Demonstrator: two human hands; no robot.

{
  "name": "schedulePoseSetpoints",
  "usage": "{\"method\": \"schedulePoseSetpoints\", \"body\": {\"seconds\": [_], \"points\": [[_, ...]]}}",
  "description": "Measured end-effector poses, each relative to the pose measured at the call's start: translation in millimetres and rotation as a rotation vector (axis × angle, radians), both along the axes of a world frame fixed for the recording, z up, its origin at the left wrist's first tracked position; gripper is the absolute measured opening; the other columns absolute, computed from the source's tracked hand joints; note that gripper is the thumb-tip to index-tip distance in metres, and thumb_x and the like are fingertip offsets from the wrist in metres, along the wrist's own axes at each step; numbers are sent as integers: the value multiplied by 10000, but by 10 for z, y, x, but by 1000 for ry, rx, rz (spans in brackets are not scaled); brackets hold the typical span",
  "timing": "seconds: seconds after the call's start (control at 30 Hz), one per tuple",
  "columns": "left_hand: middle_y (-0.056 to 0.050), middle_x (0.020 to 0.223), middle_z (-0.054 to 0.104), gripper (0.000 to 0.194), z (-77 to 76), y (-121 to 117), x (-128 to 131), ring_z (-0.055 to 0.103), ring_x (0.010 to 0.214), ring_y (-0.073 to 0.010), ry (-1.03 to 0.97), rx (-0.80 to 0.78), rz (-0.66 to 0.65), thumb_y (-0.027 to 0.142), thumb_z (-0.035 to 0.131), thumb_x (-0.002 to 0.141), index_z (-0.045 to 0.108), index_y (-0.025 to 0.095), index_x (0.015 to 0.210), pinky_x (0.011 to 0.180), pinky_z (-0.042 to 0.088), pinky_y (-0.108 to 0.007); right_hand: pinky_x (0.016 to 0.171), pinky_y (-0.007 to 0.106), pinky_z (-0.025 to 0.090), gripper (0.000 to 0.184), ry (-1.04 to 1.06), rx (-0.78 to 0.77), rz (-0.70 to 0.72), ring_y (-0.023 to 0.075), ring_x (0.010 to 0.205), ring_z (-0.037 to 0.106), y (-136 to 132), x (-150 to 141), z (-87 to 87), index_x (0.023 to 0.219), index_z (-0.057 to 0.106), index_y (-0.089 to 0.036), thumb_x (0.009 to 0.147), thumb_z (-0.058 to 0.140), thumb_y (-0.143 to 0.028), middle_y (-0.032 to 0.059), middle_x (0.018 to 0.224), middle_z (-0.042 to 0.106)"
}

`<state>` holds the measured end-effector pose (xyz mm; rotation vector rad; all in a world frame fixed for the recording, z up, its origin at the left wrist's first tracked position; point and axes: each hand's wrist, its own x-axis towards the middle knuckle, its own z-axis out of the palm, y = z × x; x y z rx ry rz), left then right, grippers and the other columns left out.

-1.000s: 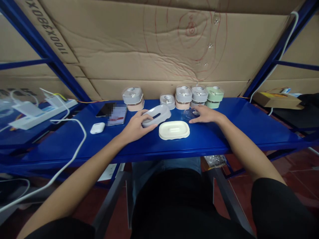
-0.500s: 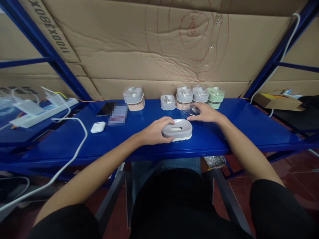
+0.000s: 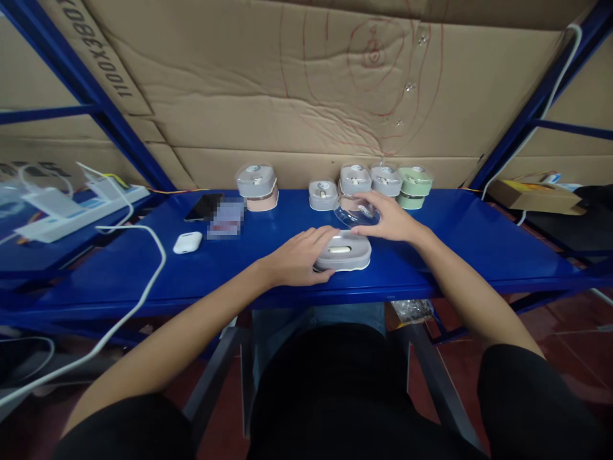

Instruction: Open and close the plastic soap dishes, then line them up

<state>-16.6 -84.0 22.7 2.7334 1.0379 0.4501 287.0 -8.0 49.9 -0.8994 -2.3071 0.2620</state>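
My left hand (image 3: 302, 257) is wrapped around the left end of a grey oval soap box (image 3: 357, 255), which rests upright on the blue table near its front edge. A pale slot shows in the middle of the box's recessed top. My right hand (image 3: 390, 217) grips a transparent domed lid (image 3: 352, 214) by its right side. That lid hangs just above and behind the box, tilted and apart from it. Behind the lid stand a small grey lidded box (image 3: 322, 195) and a grey box stacked on a pink one (image 3: 355, 180).
Further along the back are another grey-and-pink stack (image 3: 257, 182), a grey box (image 3: 385, 181) and a green stack (image 3: 414, 185). To the left lie a phone (image 3: 204, 207), a white earbud case (image 3: 188, 242), a white cable (image 3: 153, 275) and a power strip (image 3: 81, 214). Cardboard (image 3: 230, 83) walls the back.
My right hand has brought the transparent lid left and slightly up, closer over the soap box. My left hand stays on the box, its fingers shifted slightly.
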Motion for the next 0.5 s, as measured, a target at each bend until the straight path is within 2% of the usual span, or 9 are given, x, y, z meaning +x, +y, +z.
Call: {"method": "schedulePoseSetpoints", "body": {"seconds": [0.1,0.17,0.33,0.5], "points": [[-256,1746,519,1251,-113,43,-12,557,1592,-459,-241,-183,103,528,905,851,181,200,1816,1304,473,-624,1187,641,548,931,-53,-17,109,424,1347,711,-45,-42,-1,1578,717,-253,833,897,-780,163,1495,754],[-258,1694,570,1404,-188,74,-15,605,1548,-463,-373,-262,175,555,986,767,129,214,1825,1281,492,-631,1181,639,546,918,-102,-30,160,417,1334,712,-95,-111,-21,1582,725,-271,847,882,-799,154,1471,757],[-289,1632,616,1499,-267,116,-2,601,1540,-503,-466,-290,257,588,1045,676,164,169,1815,1266,487,-669,1136,629,581,1031,-180,0,171,433,1288,702,-211,-337,-128,1603,715,-226,823,856,-885,188,1402,736],[-302,1694,564,1441,-262,130,-15,556,1577,-528,-446,-241,283,610,1051,662,263,179,1789,1263,481,-693,1146,611,576,1000,-205,24,208,408,1261,685,-205,-443,-181,1626,691,-256,861,823,-886,166,1387,715]]}}
